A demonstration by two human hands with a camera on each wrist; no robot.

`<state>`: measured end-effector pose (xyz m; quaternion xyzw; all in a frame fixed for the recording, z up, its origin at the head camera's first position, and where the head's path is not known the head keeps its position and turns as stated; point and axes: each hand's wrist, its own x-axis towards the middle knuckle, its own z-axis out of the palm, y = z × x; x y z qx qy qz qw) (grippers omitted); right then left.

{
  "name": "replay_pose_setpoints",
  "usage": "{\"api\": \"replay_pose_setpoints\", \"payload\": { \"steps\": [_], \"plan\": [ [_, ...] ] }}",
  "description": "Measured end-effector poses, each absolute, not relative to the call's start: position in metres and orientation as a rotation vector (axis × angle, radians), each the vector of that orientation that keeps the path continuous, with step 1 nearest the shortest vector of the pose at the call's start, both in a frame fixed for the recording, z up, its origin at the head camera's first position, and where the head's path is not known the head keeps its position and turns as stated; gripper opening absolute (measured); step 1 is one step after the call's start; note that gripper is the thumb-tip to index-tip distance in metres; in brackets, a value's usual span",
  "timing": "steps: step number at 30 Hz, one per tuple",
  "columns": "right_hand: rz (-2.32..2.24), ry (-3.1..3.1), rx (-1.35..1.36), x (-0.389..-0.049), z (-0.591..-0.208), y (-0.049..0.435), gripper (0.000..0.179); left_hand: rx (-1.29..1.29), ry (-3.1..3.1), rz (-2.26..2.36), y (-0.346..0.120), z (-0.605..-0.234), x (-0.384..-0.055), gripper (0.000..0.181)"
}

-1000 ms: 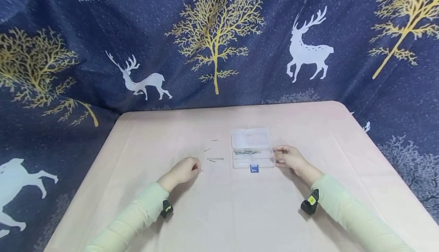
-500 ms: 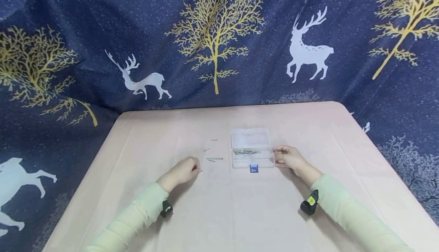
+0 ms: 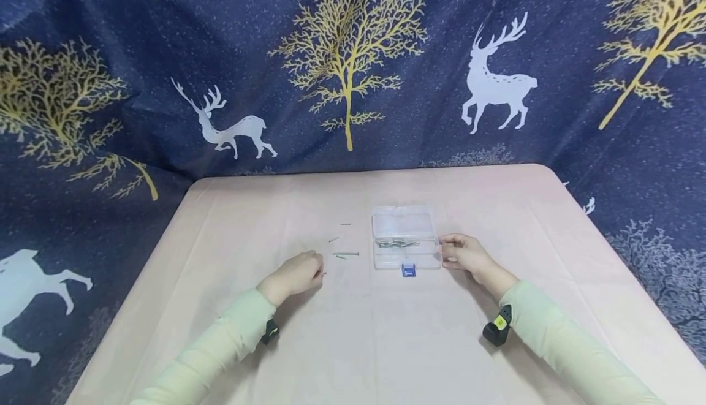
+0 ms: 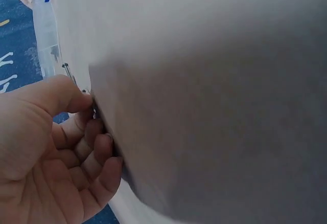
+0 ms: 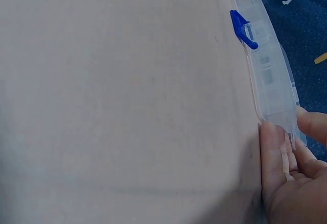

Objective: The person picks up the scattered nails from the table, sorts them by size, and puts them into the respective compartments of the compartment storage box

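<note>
My left hand (image 3: pixel 298 273) is low over the table, left of several loose nails. Its thumb and index finger pinch a small nail (image 4: pixel 94 112), mostly covered by the fingers. A long nail (image 3: pixel 345 253) lies nearby with shorter ones around it, such as the slanted nail (image 3: pixel 334 239) and the far nail (image 3: pixel 345 224). To their right stands a clear plastic box (image 3: pixel 386 264), its lid (image 3: pixel 404 222) thrown back and a blue latch (image 3: pixel 409 270) at the front. A pile of nails (image 3: pixel 396 244) fills its rear compartment. My right hand (image 3: pixel 466 255) grips the box's right end between thumb and fingers.
The pink-covered table (image 3: pixel 375 344) runs back to a dark blue curtain (image 3: pixel 386 147) printed with deer and trees. Black wrist cameras sit under both forearms, the right camera (image 3: pixel 498 329) being plainer to see.
My left hand has turned slightly, its knuckles now covering more of the thumb and pinched nail. The right hand, the box and the loose nails stay where they were.
</note>
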<state>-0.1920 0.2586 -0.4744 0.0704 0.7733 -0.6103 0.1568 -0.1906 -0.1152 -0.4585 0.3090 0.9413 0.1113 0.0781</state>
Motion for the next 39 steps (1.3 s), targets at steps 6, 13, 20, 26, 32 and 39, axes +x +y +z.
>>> {"api": "replay_pose_setpoints", "payload": {
  "steps": [6, 13, 20, 26, 32, 39],
  "plan": [
    [-1.762, 2.203, 0.218, -0.191, -0.475, 0.259, 0.048, 0.821, 2.84, 0.372, -0.115, -0.452, -0.194, 0.006],
    [-1.748, 2.213, 0.211, -0.191, -0.474, 0.258, 0.046, 0.739, 2.788, 0.514, -0.115, -0.443, -0.2, 0.006],
    [-1.756, 2.226, 0.206, -0.191, -0.476, 0.258, 0.047, 0.66, 2.849, 0.692, -0.109, -0.447, -0.203, 0.009],
    [-1.752, 2.232, 0.197, -0.19, -0.476, 0.258, 0.046, 0.598, 2.753, 0.998, -0.103, -0.449, -0.204, 0.011],
    [-1.744, 2.24, 0.196, -0.19, -0.475, 0.258, 0.046, 0.398, 2.518, 1.308, -0.094, -0.45, -0.205, 0.013],
    [-1.746, 2.247, 0.185, -0.188, -0.474, 0.257, 0.046, 0.29, 2.34, 1.52, -0.082, -0.449, -0.207, 0.018]
  ]
}}
